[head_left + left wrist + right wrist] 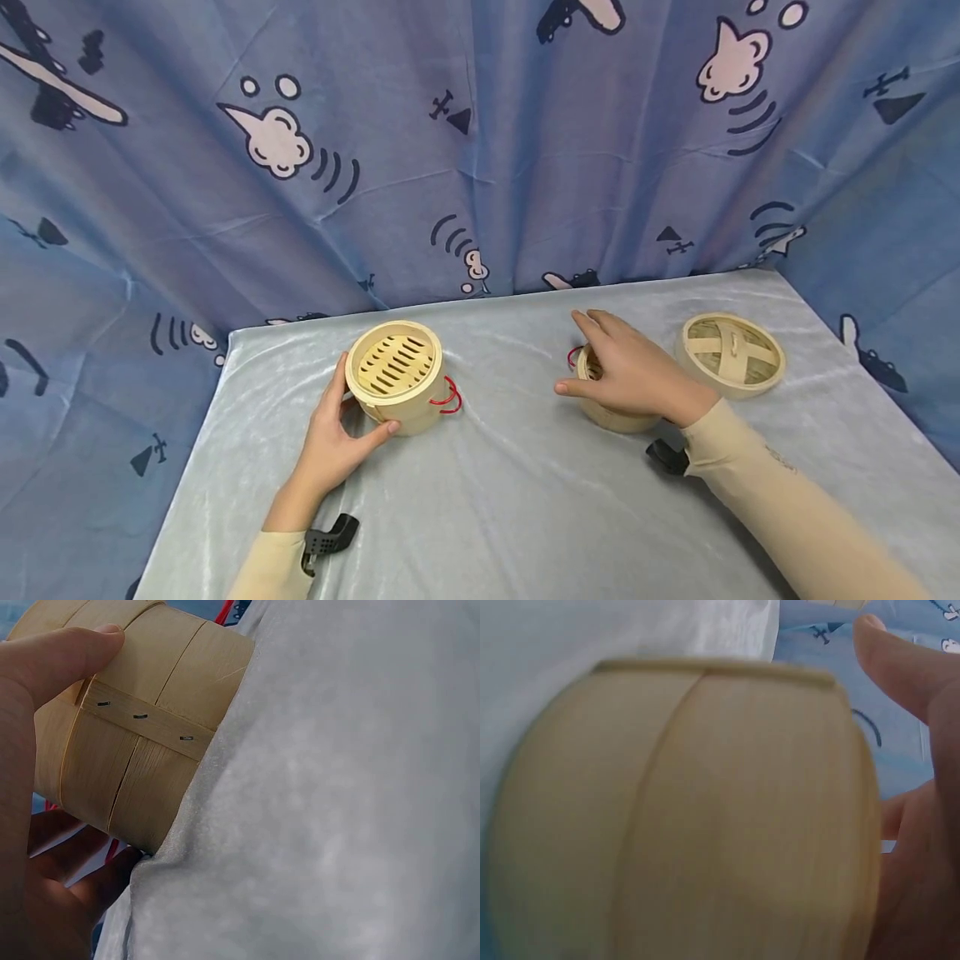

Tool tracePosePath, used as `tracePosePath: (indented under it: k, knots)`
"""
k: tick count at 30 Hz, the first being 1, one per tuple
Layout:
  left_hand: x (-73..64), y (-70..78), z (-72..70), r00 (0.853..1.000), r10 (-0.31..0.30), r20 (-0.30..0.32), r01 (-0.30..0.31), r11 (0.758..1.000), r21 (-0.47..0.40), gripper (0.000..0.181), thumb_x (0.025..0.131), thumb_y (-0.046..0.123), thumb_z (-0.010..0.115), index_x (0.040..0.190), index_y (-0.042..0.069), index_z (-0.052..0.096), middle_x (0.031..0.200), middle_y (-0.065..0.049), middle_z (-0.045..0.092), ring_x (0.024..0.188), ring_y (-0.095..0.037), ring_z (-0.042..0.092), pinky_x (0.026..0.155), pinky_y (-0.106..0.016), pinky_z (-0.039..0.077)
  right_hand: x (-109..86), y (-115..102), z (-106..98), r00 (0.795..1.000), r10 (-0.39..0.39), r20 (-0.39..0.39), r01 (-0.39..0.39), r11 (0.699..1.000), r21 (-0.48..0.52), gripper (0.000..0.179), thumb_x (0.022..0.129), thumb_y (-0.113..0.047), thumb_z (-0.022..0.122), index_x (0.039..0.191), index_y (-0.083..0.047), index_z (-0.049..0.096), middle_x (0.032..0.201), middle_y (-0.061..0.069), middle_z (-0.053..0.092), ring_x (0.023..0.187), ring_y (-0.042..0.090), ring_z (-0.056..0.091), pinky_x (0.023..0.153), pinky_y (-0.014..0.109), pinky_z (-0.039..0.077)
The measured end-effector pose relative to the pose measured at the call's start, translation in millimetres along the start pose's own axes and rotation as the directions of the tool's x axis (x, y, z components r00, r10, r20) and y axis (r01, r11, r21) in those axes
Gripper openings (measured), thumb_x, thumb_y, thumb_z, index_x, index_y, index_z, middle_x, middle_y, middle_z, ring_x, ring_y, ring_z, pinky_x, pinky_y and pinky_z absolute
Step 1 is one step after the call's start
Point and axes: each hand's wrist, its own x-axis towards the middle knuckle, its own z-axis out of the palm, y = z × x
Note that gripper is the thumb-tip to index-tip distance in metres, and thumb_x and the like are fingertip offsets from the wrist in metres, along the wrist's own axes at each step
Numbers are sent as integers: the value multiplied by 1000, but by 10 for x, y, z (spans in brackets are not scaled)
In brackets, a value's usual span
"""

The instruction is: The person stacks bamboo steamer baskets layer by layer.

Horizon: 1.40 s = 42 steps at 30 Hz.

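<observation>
A round bamboo steamer (411,408) with a slotted base and red cord loops on its right side stands on the left part of the table. My left hand (333,442) grips its side, with the thumb (82,656) on the near wall and the other fingers around the far left. In the left wrist view, staples mark an overlapping strip on the wall. Further right, my right hand (626,367) is over a second bamboo steamer basket (615,418), partly hiding it. Its fingers and thumb are spread apart. In the right wrist view, the thumb (900,664) stands away from the blurred basket wall (742,817).
A bamboo steamer lid (738,385) with a crossed-strip top sits at the right, behind my right wrist. Pale velvety cloth (495,492) covers the table. A blue patterned curtain (420,150) hangs behind the table and along both sides.
</observation>
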Motion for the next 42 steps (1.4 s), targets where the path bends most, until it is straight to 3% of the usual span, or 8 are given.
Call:
tracePosePath:
  k: [5, 18, 35, 42]
  knots:
    - [6, 18, -6, 1000, 4, -3, -4, 1000, 2, 130, 79, 10, 100, 177, 18, 14, 177, -10, 31, 153, -32, 43, 111, -17, 45, -108, 110, -21, 1000, 10, -8, -10, 1000, -15, 119, 94, -79, 69, 170, 3, 30, 167, 33, 37, 153, 52, 38, 121, 68, 38]
    - [6, 16, 6, 1000, 9, -1, -9, 1000, -8, 128, 81, 9, 98, 177, 19, 14, 177, -10, 29, 156, -31, 38, 112, -13, 43, -365, 277, -78, 999, 5, -42, -7, 999, -32, 106, 93, -68, 77, 163, 5, 43, 161, 36, 43, 147, 57, 43, 118, 72, 38]
    - [1, 15, -3, 1000, 23, -13, -23, 1000, 8, 133, 76, 4, 100, 177, 15, 15, 175, -14, 33, 153, -34, 42, 110, -14, 44, -601, 394, -24, 995, 98, -18, -96, 993, 74, 121, 91, -71, 79, 168, 8, 29, 168, 33, 35, 154, 53, 35, 121, 72, 34]
    - [3, 17, 1, 1000, 18, -11, -18, 1000, 1, 129, 80, 8, 99, 177, 17, 15, 176, -12, 32, 154, -31, 42, 111, -14, 44, -633, 411, -15, 994, 107, -29, -103, 988, 115, 120, 91, -68, 81, 170, 5, 28, 166, 32, 37, 151, 53, 38, 118, 73, 37]
